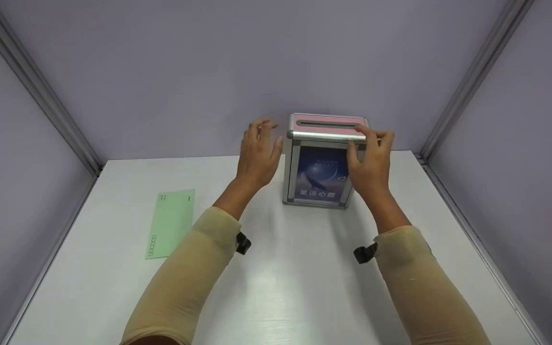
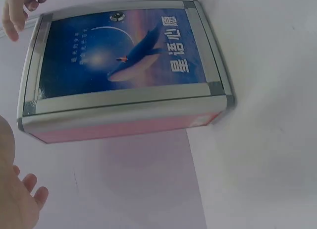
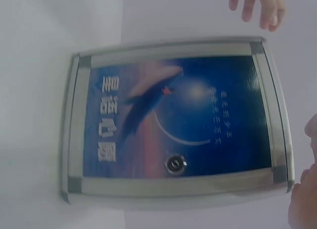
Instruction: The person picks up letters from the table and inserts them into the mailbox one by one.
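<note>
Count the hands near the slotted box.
2. The left hand is raised beside the box, to its left; the right hand is by its upper right corner, overlapping it in the head view. No others show.

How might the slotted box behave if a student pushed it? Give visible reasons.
The box should feel stiff, since metallic-looking edging runs around its front. Pushed high up, it may tip, being taller than deep. It probably won't roll, because it looks flat-sided.

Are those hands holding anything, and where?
Nothing seems held: the left hand is apart from the box, the right hand near its top corner, touch unclear.
</note>
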Motion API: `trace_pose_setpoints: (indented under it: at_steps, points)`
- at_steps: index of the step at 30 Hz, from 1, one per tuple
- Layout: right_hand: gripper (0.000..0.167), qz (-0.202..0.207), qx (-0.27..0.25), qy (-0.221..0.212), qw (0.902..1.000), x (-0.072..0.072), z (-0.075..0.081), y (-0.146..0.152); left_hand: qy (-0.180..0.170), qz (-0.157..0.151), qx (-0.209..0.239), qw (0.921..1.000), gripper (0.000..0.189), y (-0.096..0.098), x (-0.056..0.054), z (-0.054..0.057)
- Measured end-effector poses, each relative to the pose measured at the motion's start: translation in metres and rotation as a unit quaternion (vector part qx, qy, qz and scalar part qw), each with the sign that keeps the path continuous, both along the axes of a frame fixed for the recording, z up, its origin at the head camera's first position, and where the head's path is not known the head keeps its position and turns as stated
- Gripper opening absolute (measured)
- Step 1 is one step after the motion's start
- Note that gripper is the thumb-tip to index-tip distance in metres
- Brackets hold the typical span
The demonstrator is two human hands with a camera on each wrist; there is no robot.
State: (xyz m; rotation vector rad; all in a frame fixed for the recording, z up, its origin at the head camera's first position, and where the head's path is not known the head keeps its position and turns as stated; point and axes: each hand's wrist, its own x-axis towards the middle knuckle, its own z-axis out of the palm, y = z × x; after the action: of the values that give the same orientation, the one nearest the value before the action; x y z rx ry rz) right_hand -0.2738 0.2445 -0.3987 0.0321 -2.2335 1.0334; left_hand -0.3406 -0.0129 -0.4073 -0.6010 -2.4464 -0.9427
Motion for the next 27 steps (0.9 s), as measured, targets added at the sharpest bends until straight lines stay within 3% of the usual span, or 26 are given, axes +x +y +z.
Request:
trace_pose_setpoints:
  at_steps: [4, 7, 9, 12, 15, 18, 23, 27]
  points:
    - [0.035, 0.017, -0.072, 0.036, 0.9966, 0.013, -0.015, -0.018, 0.027, 0.018, 0.03, 0.999, 0.037, -0.034, -0.005, -0.018]
    - [0.032, 0.029, -0.125, 0.036, 0.9911, 0.022, -0.028, -0.03, 0.029, 0.052, 0.026, 0.9979, 0.033, -0.068, -0.012, -0.04]
    - [0.029, 0.036, -0.16, 0.027, 0.9861, 0.027, -0.038, -0.036, 0.013, 0.082, 0.022, 0.9963, 0.031, -0.093, -0.016, -0.059]
    - [0.027, 0.044, -0.203, 0.006, 0.9781, 0.034, -0.054, -0.043, -0.042, 0.132, 0.017, 0.9902, 0.031, -0.133, -0.02, -0.089]
    - [0.027, 0.053, -0.226, -0.024, 0.9723, 0.04, -0.072, -0.051, -0.11, 0.176, 0.019, 0.978, 0.032, -0.167, -0.018, -0.113]
    - [0.027, 0.067, -0.241, -0.061, 0.9664, 0.045, -0.09, -0.062, -0.178, 0.21, 0.016, 0.9611, 0.035, -0.193, -0.013, -0.128]
    - [0.023, 0.111, -0.247, -0.142, 0.9522, 0.052, -0.118, -0.083, -0.269, 0.252, -0.001, 0.9295, 0.051, -0.219, 0.0, -0.135]
    - [0.024, 0.177, -0.215, -0.221, 0.9346, 0.056, -0.137, -0.101, -0.334, 0.253, 0.002, 0.9079, 0.07, -0.229, 0.011, -0.137]
